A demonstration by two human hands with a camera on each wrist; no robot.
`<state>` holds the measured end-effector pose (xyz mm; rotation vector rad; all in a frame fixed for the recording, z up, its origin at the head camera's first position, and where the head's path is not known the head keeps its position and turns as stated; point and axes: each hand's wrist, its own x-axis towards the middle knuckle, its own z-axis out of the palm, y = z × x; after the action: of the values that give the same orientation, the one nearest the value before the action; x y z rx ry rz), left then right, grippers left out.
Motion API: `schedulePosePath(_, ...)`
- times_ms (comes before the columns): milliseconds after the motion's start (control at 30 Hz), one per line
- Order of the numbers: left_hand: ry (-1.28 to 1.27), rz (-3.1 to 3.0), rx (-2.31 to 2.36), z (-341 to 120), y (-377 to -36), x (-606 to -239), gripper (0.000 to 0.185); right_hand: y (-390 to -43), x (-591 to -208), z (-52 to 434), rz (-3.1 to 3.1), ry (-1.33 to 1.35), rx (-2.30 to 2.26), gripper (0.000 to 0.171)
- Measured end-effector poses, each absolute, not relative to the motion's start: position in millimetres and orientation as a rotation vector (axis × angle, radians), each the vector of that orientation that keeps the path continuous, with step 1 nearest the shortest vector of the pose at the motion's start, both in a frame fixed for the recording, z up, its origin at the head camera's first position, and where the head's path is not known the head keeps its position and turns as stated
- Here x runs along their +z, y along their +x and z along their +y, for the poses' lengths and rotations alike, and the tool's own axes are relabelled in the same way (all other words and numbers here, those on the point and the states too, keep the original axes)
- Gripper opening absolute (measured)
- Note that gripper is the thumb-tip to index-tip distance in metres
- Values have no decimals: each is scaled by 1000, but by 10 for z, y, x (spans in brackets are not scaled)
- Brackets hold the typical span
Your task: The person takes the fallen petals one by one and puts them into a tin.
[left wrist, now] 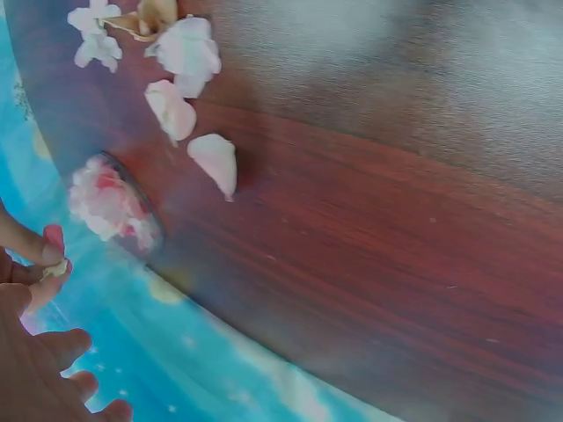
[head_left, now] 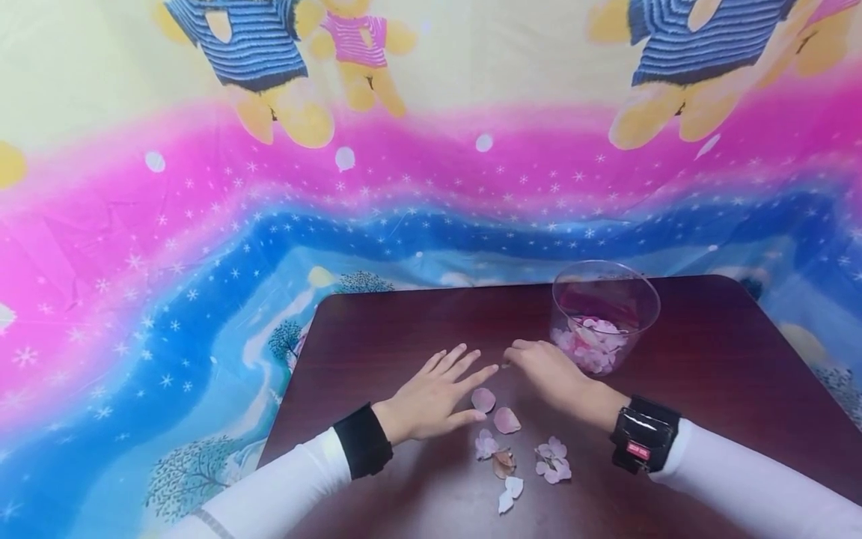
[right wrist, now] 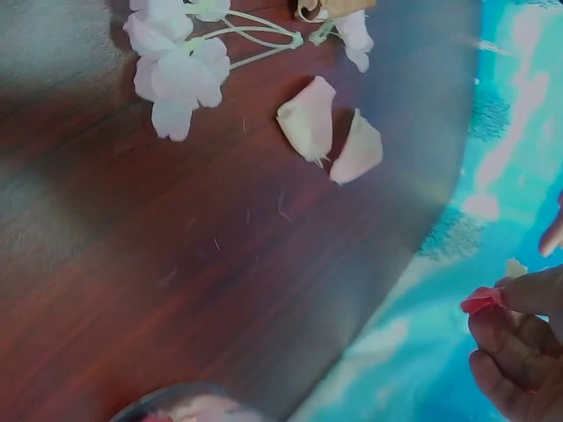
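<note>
Petals, white and lying together [head_left: 513, 488], sit nearest you on the glossy dark red-brown wood-grain table [head_left: 404, 322]. Just beyond, a curled brown dried petal [head_left: 503, 465] touches a small pale-lilac blossom [head_left: 485, 445]; to their right is a pale-pink flower cluster [head_left: 554, 460] on thin green stems. Two rounded pink petals [head_left: 507, 421] come next, just beside each other. Your left hand [head_left: 431, 397] is flat, fingers straight and spread, holding nothing; you can't tell whether it touches the table. Your right hand [head_left: 548, 374] pinches a small reddish-pink scrap [right wrist: 482, 300] between thumb and fingers. Past it stands a clear round plastic tub [head_left: 606, 296] partly filled with pink petals [head_left: 595, 346], before a printed cloth backdrop [head_left: 431, 172].
</note>
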<state>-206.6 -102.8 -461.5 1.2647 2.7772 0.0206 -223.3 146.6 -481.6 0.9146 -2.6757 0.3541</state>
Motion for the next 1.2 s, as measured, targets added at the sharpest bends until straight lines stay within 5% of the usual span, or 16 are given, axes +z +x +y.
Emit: schedulePosePath(1200, 1548, 2769, -60, -554, -2011, -4336, 72, -1906, -4193, 2069, -2514, 788, 255, 16)
